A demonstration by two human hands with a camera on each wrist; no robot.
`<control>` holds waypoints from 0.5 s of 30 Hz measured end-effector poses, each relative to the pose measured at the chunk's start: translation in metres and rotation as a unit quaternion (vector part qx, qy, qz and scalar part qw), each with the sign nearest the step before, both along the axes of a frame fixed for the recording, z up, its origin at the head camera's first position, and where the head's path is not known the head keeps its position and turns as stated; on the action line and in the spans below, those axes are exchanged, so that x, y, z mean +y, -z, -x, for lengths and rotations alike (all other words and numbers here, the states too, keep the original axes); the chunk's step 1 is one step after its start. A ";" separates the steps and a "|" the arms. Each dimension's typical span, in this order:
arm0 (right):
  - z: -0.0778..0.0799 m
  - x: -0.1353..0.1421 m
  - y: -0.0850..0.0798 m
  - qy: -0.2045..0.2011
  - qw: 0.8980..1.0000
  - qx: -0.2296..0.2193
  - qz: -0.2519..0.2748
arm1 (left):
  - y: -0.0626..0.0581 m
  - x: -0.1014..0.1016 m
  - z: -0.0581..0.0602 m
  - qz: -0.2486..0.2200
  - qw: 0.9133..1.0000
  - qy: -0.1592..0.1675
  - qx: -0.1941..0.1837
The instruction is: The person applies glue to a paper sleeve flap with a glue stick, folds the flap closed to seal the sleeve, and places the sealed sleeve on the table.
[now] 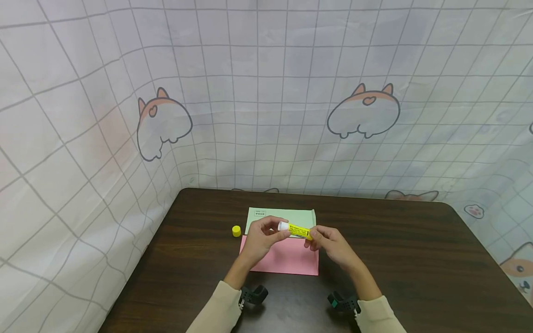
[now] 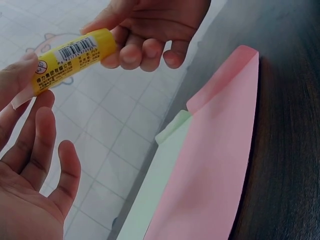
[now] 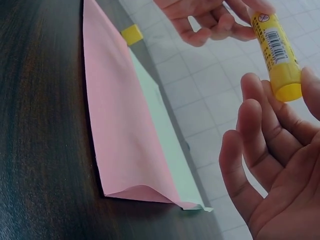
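Observation:
A yellow glue stick (image 1: 299, 231) with a white end is held up between both hands, over two paper envelopes. My left hand (image 1: 260, 239) pinches its white end between thumb and fingers. At the yellow base, my right hand (image 1: 333, 245) pinches the tube. The barcode on its label (image 2: 77, 50) faces the left wrist camera. Below lies a pink envelope (image 1: 287, 257), its end flap (image 2: 225, 77) lifted in the left wrist view. A pale green envelope (image 1: 291, 215) with a small printed box lies just beyond it, partly behind the hands.
The yellow cap (image 1: 236, 231) stands on the dark wooden table (image 1: 187, 259), left of the envelopes. A white grid-patterned curtain (image 1: 266, 115) hangs behind the table and along its sides. Each wrist wears a black camera band (image 1: 254, 295).

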State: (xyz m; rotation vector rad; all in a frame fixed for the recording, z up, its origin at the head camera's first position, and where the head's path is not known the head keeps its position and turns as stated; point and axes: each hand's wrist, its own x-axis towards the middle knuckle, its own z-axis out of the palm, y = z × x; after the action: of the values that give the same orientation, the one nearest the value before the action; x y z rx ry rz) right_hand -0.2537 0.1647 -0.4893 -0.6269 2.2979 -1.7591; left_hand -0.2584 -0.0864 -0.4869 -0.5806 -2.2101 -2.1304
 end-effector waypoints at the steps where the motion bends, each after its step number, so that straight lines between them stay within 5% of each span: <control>1: 0.000 0.000 0.000 -0.004 1.000 -0.001 0.001 | 0.000 0.000 0.000 -0.001 1.000 0.001 0.000; 15: -0.001 -0.002 -0.001 0.023 1.000 -0.004 0.011 | -0.001 0.000 0.000 0.011 1.000 -0.012 -0.006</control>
State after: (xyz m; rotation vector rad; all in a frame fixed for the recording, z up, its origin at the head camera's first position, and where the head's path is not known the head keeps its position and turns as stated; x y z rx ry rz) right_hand -0.2527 0.1628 -0.4886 -0.5745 2.3083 -1.8058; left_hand -0.2583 -0.0865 -0.4858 -0.5408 -2.2372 -2.1062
